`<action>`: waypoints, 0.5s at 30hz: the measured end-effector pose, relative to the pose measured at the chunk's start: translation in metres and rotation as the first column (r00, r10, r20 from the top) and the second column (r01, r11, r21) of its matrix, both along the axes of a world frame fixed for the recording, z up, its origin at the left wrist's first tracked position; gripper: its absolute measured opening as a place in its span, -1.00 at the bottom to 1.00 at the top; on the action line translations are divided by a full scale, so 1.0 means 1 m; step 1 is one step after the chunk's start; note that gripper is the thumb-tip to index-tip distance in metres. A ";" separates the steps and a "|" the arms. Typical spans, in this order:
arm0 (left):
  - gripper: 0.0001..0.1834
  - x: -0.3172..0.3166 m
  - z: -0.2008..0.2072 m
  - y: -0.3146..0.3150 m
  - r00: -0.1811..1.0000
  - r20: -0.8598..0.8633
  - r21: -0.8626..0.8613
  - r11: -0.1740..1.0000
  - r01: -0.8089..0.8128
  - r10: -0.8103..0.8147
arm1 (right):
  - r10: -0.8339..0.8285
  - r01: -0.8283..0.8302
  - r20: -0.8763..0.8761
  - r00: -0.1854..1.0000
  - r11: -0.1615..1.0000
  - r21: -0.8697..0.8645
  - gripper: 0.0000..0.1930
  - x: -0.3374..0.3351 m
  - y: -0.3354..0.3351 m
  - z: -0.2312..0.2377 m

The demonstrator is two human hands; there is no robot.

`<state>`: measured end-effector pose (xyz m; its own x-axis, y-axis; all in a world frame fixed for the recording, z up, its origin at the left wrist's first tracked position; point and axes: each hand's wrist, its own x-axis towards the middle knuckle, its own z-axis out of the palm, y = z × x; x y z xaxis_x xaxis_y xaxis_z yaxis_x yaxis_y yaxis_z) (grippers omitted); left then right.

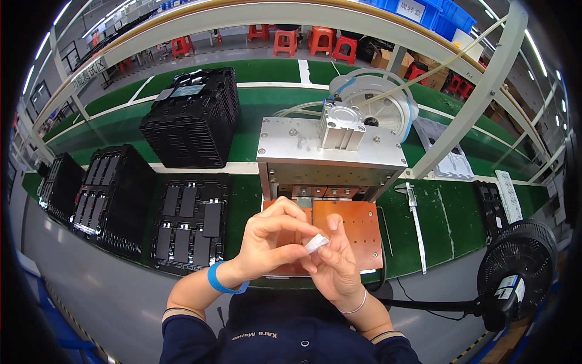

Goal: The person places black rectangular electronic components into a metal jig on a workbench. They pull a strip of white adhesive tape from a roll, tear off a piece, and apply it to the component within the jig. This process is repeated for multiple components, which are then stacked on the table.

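A small white piece [315,244], like folded paper or film, is between my two hands in front of my chest. My left hand [271,235] pinches it with thumb and forefinger; a blue band circles that wrist. From the other side my right hand [339,262] grips its edge near the thumb tip, with the forefinger raised. Behind and below the hands lies the orange-brown plate [351,227] of a metal press [330,148], which has an air cylinder on top. The hands partly cover this plate.
A black tray of dark flat battery-like parts [189,224] lies to the left, beside filled tray stacks [112,200]. A tall tray stack [194,118] stands behind. Calipers [414,221] and a black fan [515,273] are at right; a clear reel [379,103] stands behind the press.
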<state>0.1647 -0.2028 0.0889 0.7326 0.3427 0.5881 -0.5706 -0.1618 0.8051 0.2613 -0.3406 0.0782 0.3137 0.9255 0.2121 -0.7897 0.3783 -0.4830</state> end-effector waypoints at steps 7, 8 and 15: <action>-0.91 -0.003 0.009 -0.009 0.997 -0.083 -0.183 0.983 -0.024 0.009 | -0.131 0.143 0.118 0.984 0.985 -0.101 -0.60 -0.002 0.004 0.001; -0.91 -0.002 0.010 -0.004 0.996 -0.065 -0.050 0.996 -0.070 0.067 | -0.135 0.148 0.117 0.984 0.983 -0.111 -0.60 -0.002 0.004 0.001; -0.94 0.002 0.023 0.004 0.978 0.017 0.315 0.927 -0.203 0.209 | -0.066 0.067 0.037 0.997 0.997 -0.039 -0.61 0.002 0.002 -0.004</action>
<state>0.1663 -0.1990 0.1117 0.6761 0.2878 0.6783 -0.4847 -0.5197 0.7036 0.2638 -0.3386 0.0747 0.3678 0.9109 0.1871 -0.7452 0.4091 -0.5267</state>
